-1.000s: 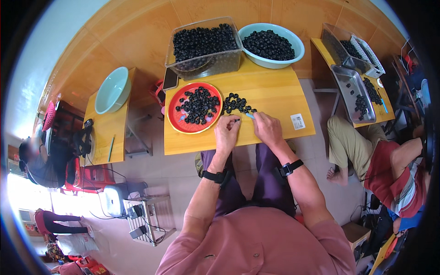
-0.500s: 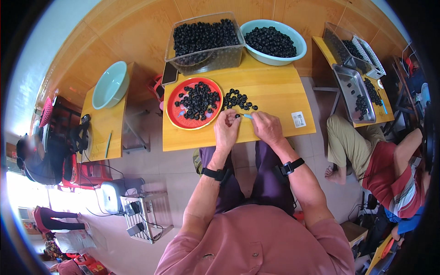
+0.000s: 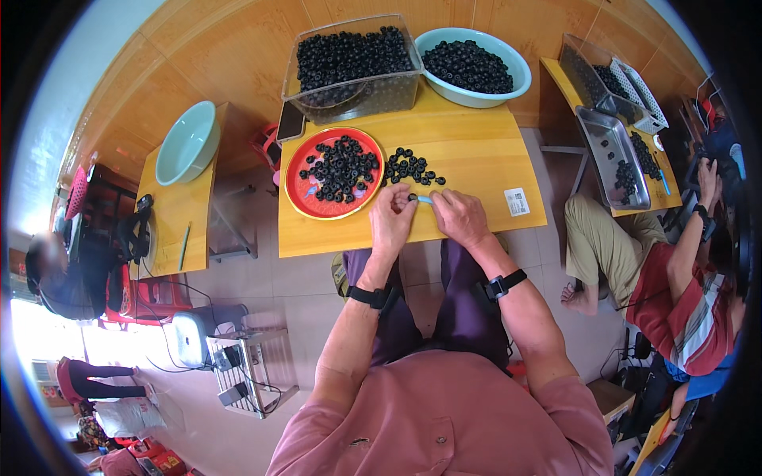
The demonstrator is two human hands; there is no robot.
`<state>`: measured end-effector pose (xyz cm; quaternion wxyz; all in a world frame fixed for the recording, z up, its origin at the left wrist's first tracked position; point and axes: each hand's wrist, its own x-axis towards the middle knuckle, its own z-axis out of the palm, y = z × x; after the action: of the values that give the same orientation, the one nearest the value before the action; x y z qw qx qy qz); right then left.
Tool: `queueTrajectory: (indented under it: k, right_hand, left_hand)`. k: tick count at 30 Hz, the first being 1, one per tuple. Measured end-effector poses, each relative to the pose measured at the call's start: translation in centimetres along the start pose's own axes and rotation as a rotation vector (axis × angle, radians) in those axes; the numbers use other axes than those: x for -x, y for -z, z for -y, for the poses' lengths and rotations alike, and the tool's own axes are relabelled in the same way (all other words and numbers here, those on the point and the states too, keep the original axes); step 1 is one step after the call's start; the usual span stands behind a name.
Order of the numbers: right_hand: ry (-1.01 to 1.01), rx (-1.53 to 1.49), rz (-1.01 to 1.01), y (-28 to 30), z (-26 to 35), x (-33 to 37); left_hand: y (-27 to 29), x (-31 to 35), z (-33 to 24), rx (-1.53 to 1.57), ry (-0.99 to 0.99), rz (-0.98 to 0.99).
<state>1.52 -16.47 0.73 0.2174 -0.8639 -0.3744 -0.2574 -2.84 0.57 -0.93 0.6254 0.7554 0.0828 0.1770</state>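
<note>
Lt-grn basin on side tbl

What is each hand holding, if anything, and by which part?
The left hand pinches a small black round piece by its side. The right hand grips a light-blue tool by the end away from that piece.

shiny orange-brown wall | pale tile floor | left yellow table, red chair near it | right yellow table | bright white light, far left

One round red tray, two pale basins
</note>
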Motion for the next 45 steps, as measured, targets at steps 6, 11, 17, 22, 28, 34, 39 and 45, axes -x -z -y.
queueTrajectory:
  k: [6, 11, 17, 22, 28, 34, 39, 45]
  right_hand:
    - [-0.026, 0.001, 0.039, -0.2, -0.1, 0.1]
    - [-0.107, 0.030, 0.040, -0.9, -0.5, 0.1]
    - [-0.103, 0.038, 0.017, -0.8, -0.6, 0.2]
    - [-0.100, 0.032, -0.011, -0.7, -0.5, 0.2]
    - [-0.098, 0.039, 0.006, -0.8, -0.4, 0.1]
    - [-0.093, 0.036, -0.001, -0.6, -0.6, 0.3]
    - [-0.075, 0.031, 0.004, -0.5, -0.3, 0.2]
    - [-0.063, 0.025, 0.004, -0.5, -0.5, 0.3]
  left_hand:
    - [0.0, 0.0, 0.0, 0.006, 0.005, 0.005]
    - [0.1, 0.1, 0.7, 0.129, 0.043, 0.002]
    - [0.0, 0.2, 0.0, 0.127, 0.048, -0.017]
    - [0.4, 0.4, -0.4, -0.106, -0.057, -0.002]
    - [0.3, 0.3, 0.2, -0.042, -0.099, -0.031]
    - [0.0, 0.3, -0.1, -0.082, -0.006, -0.048]
    - [0.1, 0.3, 0.3, 0.026, 0.031, -0.055]
    - [0.0, 0.3, -0.1, -0.021, -0.023, -0.062]
